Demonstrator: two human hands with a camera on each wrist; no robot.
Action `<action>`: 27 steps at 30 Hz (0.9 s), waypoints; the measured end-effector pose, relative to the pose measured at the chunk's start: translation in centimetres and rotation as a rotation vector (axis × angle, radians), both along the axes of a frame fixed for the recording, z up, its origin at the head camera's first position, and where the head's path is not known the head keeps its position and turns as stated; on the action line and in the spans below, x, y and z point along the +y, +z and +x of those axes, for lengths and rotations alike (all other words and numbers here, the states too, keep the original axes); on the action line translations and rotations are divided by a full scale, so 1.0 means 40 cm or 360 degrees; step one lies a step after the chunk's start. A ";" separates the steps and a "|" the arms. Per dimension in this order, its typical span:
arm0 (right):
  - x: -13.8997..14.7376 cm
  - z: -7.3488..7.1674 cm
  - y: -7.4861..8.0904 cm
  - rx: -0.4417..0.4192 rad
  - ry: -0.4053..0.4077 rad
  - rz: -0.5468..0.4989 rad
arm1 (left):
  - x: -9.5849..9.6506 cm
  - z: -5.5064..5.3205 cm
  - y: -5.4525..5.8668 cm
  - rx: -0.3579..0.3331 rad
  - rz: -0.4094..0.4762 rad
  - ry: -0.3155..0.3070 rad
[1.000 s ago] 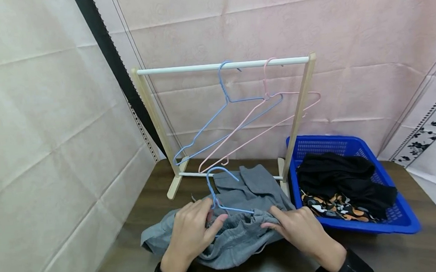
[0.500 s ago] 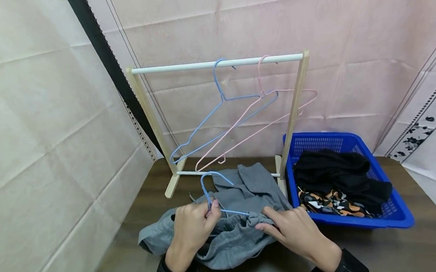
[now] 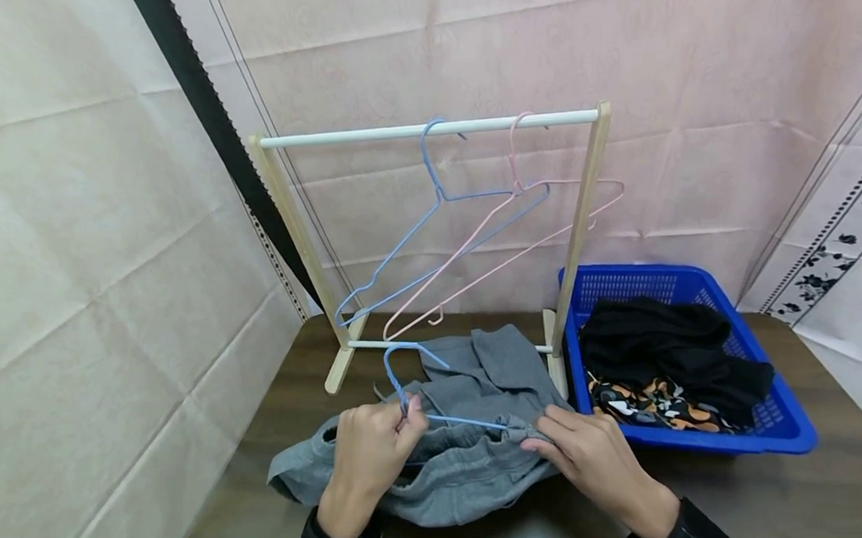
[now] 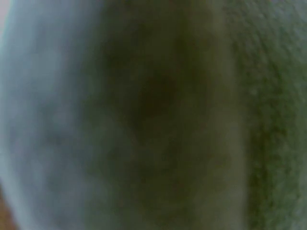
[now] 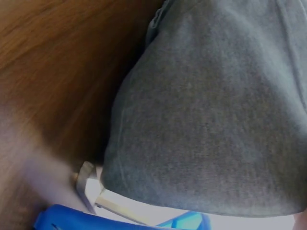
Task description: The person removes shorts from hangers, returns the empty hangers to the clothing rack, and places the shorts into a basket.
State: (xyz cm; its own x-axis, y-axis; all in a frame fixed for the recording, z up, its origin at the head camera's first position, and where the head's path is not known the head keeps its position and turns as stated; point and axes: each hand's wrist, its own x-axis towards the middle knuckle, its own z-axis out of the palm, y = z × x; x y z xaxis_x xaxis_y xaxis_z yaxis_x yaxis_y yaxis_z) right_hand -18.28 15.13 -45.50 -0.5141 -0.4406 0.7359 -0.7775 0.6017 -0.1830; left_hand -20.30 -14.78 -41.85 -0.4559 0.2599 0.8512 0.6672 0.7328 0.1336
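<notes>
Grey pants with a gathered waist lie bunched on the table, their legs stretching away toward the rack. My left hand grips a blue hanger at the base of its hook. The hook points up and right, while the hanger's lower part is hidden in the waist opening. At the hanger's right end, my right hand pinches the waistband between thumb and fingers. Blurred grey cloth fills the left wrist view. One smooth stretch of the pants takes up much of the right wrist view.
Behind the pants stands a small rack with a white rail. A second blue hanger and a pink hanger hang from it. To the right, a blue basket holds black clothing and a patterned cloth.
My left hand has closed round the hanger's neck, and the hanger has shifted left. My right hand has slid slightly right along the waistband; more of the hanger's right arm shows.
</notes>
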 end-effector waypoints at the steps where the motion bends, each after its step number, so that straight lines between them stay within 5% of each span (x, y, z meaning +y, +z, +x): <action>1: 0.001 0.000 -0.002 0.0024 0.0000 -0.0012 | -0.002 0.000 0.000 0.0003 -0.0001 -0.0006; 10: 0.009 -0.009 -0.015 0.0163 0.0109 -0.0103 | -0.013 0.001 0.001 -0.0066 -0.0041 0.0002; 20: 0.033 -0.013 -0.021 0.0282 0.0111 -0.0327 | -0.039 0.010 0.011 -0.0091 -0.0076 0.0133; 27: 0.033 -0.010 -0.021 0.0402 0.0132 -0.0467 | -0.054 0.017 0.017 -0.0003 -0.0112 0.0198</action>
